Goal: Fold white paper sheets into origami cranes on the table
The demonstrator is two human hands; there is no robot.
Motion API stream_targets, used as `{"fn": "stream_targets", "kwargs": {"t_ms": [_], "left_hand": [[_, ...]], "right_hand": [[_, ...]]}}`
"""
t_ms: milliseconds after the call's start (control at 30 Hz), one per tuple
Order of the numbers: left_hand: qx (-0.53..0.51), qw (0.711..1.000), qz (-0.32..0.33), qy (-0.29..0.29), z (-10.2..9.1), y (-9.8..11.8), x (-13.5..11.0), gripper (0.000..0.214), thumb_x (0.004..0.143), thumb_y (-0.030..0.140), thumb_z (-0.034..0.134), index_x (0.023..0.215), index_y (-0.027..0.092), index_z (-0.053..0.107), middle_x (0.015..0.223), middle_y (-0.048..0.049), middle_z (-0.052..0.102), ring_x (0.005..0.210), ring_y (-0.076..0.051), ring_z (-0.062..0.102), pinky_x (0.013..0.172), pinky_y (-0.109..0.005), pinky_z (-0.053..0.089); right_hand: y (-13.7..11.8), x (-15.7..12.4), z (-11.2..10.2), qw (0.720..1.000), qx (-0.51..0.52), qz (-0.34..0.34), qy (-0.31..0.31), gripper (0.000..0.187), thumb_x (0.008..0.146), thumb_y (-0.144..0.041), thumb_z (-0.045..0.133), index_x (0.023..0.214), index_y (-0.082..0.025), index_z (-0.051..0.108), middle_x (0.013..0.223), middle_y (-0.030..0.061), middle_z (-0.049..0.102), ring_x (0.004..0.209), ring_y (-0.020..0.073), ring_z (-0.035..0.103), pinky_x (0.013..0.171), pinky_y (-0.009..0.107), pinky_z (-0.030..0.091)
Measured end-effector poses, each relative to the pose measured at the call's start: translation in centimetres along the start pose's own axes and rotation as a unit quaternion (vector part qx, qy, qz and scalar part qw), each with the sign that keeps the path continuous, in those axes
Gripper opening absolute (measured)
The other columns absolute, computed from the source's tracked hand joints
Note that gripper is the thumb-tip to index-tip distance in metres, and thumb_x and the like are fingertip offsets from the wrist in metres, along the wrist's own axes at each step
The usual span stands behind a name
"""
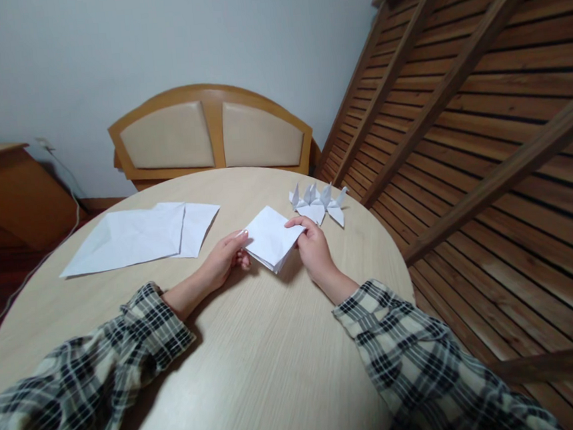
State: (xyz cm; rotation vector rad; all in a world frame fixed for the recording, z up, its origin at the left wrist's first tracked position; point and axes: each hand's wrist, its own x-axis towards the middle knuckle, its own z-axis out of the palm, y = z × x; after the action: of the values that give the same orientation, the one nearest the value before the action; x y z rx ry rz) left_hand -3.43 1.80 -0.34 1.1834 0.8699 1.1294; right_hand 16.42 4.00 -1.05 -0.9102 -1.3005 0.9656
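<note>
Between my two hands is a folded square of white paper (271,236), turned so one corner points toward me. Several layers show along its near edges. My left hand (226,255) pinches its left corner, thumb on top and fingers curled beneath. On the opposite corner, my right hand (314,247) grips with the thumb above and the other fingers mostly hidden underneath. Just beyond my right hand stand several white origami cranes (317,202) close together, overlapping one another. Flat white paper sheets (128,239) lie overlapped to the left, apart from my left hand.
Everything rests on a round, pale wooden table (249,365). Behind it stands a wooden headboard (216,127) with cream panels against the wall. A slatted wooden frame (460,133) leans along the right side. A brown desk (8,192) and a white cable (26,278) are at left.
</note>
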Motion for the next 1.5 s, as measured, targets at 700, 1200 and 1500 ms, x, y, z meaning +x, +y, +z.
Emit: {"fn": "stream_targets", "kwargs": {"t_ms": [700, 1200, 1500], "left_hand": [[0.002, 0.998, 0.009, 0.063, 0.3, -0.5, 0.1, 0.022, 0.080, 0.034, 0.069, 0.088, 0.014, 0.064, 0.072, -0.0032, 0.060, 0.058, -0.011, 0.047, 0.049, -0.024, 0.035], [-0.071, 0.994, 0.008, 0.078, 0.3, -0.3, 0.3, 0.018, 0.080, 0.026, 0.072, 0.092, 0.013, 0.068, 0.084, -0.0068, 0.067, 0.060, -0.010, 0.056, 0.054, -0.022, 0.050], [-0.103, 0.986, 0.015, 0.128, 0.0, -0.2, 0.6, 0.020, 0.079, 0.025, 0.073, 0.092, 0.013, 0.066, 0.082, -0.0046, 0.067, 0.059, -0.009, 0.056, 0.050, -0.020, 0.049]], "right_hand": [[-0.2, -0.5, 0.4, 0.986, -0.114, -0.094, -0.072, 0.038, 0.070, -0.002, 0.045, 0.094, -0.022, 0.068, 0.102, 0.0035, 0.069, 0.095, 0.0174, 0.064, 0.082, 0.033, 0.051], [-0.4, -1.1, 0.7, 0.977, -0.145, -0.109, -0.116, 0.032, 0.078, -0.009, 0.058, 0.104, -0.024, 0.068, 0.110, 0.0056, 0.060, 0.094, 0.0157, 0.058, 0.075, 0.030, 0.053], [-0.8, -1.4, 0.8, 0.975, -0.134, -0.109, -0.138, 0.028, 0.086, -0.024, 0.062, 0.114, -0.023, 0.066, 0.114, 0.0085, 0.059, 0.088, 0.0156, 0.059, 0.066, 0.029, 0.054]]}}
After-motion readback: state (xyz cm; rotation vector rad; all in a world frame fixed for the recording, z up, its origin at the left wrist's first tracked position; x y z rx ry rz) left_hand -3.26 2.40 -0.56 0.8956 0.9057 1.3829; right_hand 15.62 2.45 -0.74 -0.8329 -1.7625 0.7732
